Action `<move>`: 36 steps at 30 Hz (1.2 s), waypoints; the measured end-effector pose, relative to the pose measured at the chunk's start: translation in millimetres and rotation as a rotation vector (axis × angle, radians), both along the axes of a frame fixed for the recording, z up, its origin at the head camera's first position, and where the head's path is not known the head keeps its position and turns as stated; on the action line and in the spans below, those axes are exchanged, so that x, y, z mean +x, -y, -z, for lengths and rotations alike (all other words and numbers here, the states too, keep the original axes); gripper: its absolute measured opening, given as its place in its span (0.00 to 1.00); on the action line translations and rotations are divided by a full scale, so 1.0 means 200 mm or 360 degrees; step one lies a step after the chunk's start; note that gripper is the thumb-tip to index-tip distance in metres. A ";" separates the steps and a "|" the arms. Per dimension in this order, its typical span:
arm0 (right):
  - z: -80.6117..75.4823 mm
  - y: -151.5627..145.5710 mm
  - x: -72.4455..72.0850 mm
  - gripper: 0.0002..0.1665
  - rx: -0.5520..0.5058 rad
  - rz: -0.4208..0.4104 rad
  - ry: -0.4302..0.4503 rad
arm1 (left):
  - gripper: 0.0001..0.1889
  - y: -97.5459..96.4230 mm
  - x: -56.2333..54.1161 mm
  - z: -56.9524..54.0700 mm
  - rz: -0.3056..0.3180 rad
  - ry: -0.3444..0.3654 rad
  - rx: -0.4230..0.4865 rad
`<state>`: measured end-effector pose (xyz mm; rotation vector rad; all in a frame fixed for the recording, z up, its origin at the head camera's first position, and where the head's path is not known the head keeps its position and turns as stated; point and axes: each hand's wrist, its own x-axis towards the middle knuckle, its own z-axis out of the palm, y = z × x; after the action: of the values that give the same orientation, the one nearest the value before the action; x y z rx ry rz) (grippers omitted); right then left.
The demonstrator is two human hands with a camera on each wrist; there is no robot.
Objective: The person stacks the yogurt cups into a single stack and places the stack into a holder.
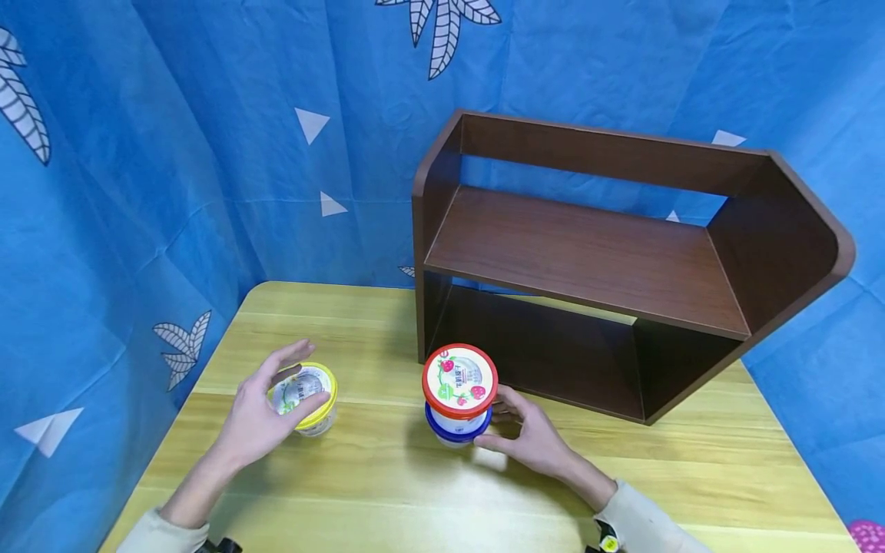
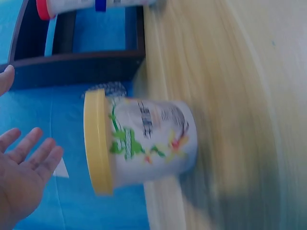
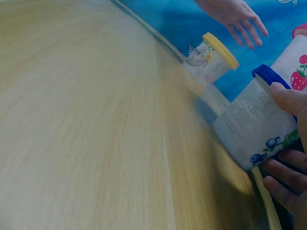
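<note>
A tub with a yellow lid [image 1: 325, 411] stands on the table at the left. My left hand [image 1: 259, 418] reaches over its lid with fingers and thumb spread; the left wrist view shows the fingers apart from the tub [image 2: 148, 141]. Nearer the middle, a red-lidded strawberry tub [image 1: 459, 378] is stacked on a blue-lidded tub [image 1: 449, 438] printed with blueberries. My right hand [image 1: 528, 438] holds the blue-lidded tub from the right, thumb at its blue lid [image 3: 268, 75] and fingers round the far side, partly hidden by the tub.
A dark brown two-tier shelf [image 1: 588, 253] stands on the wooden table [image 1: 373, 499] just behind and right of the stack. A blue patterned cloth [image 1: 207, 153] hangs behind and to both sides of the table.
</note>
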<state>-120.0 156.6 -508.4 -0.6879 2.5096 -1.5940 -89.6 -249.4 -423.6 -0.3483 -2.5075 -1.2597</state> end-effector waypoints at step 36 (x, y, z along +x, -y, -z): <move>-0.01 -0.01 -0.01 0.41 -0.0009 -0.0027 0.0030 | 0.52 0.28 0.03 0.29 -0.0044 0.0237 0.0210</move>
<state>-121.0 158.6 -506.9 -0.6898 2.4803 -1.5946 -82.8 -306.4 -481.8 -0.1946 -2.5233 -1.4807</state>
